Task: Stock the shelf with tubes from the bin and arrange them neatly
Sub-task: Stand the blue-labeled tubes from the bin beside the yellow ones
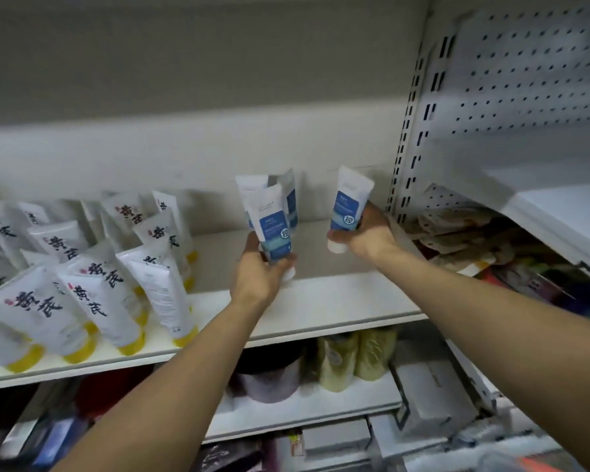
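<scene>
White shelf (338, 301), left half crowded with yellow-capped tubes (96, 301), cap-down, seemingly leaning.

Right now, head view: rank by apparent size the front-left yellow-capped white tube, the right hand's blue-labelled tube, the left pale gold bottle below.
Largest: front-left yellow-capped white tube, though nearest the camera.
Blue-labelled tube in the right hand and left pale gold bottle look alike; unranked.

Blue-labelled tubes (272, 229) in left hand (258, 272), one tube (349, 207) in right hand (367, 233)

Blue-label tubes (272, 229): print illegibly blurred
</scene>
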